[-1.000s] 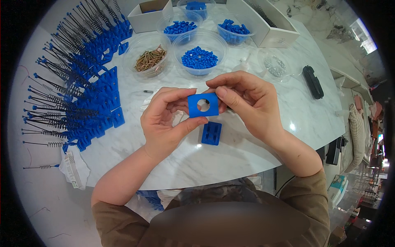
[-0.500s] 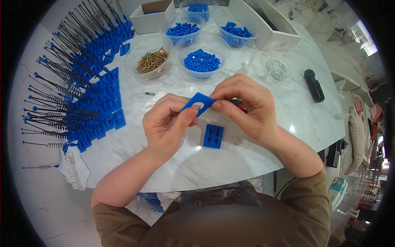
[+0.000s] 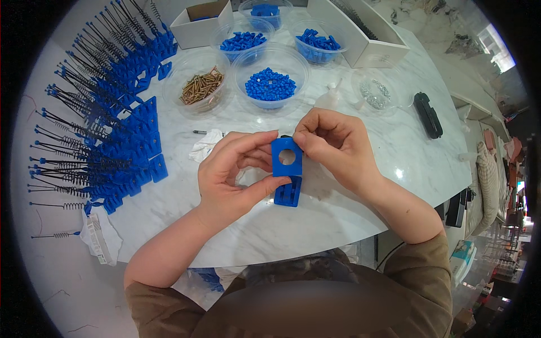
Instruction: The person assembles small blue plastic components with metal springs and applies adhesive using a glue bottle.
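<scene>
Fingers of the left hand (image 3: 222, 174): partly spread, holding a blue holed plate (image 3: 287, 170) above the worktop (image 3: 327, 231), thumb pressing low, forefinger meeting the upper left corner. Right hand (image 3: 341, 149): thumb and forefinger are bunching at the upper right corner; grip cannot be told. Step, apparently: positioning the plate. Next move: likely calling for a steady left hold. Slotted blue block (image 3: 287, 194): lying toward the worktop's front edge. Clear bowl (image 3: 271, 57): standing toward the far edge.

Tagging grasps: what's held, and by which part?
A blue holed plate: left hand at its upper left corner and lower edge, right hand at its upper right corner.
</scene>
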A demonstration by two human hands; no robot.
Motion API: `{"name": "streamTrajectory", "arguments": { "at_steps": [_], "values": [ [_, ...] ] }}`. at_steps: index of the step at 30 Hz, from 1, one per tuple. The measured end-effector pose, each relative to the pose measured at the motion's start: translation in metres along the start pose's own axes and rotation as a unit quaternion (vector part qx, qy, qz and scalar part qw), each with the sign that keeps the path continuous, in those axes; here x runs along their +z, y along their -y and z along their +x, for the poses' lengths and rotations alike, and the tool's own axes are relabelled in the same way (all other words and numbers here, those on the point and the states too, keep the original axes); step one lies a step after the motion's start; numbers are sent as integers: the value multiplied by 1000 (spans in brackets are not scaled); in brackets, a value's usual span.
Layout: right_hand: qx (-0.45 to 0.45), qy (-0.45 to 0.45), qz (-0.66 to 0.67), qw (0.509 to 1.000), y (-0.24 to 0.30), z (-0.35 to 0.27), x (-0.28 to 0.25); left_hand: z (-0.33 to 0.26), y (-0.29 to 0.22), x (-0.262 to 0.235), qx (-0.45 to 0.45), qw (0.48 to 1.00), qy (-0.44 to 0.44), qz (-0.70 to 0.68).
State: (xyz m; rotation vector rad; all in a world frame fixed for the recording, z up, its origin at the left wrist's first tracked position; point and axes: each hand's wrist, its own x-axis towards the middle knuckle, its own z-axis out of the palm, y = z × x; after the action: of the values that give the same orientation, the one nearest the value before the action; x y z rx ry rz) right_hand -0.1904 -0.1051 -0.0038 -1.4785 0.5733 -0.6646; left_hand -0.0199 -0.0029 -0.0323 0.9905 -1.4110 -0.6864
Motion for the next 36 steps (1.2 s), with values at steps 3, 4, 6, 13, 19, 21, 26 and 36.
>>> {"name": "streamTrajectory", "arguments": {
  "at_steps": [3,4,6,13,19,21,26,36],
  "values": [
    [-28,-4,-18,999,-4,0,0,0,0,1,6,1000,-10,-10],
    [-49,-8,-35,998,-6,0,-2,0,-1,2,1,1000,-12,-11],
    [-73,-6,-57,996,-8,0,-4,0,-1,2,3,1000,-7,-3],
    [-466,-198,-104,856,16,8,-35,-4,4,-3,-3,999,-53,-2],
    [-391,-289,-164,858,27,23,-45,-4,4,-2,-40,994,-105,-8],
    [-318,-252,-406,819,30,23,-46,-3,4,-4,-36,994,-103,20],
    [-232,-145,-540,796,27,22,-58,-4,2,-5,-29,991,-108,71],
    [-178,-115,-644,735,13,19,-56,-3,3,-4,-18,990,-105,96]
  ]
}}
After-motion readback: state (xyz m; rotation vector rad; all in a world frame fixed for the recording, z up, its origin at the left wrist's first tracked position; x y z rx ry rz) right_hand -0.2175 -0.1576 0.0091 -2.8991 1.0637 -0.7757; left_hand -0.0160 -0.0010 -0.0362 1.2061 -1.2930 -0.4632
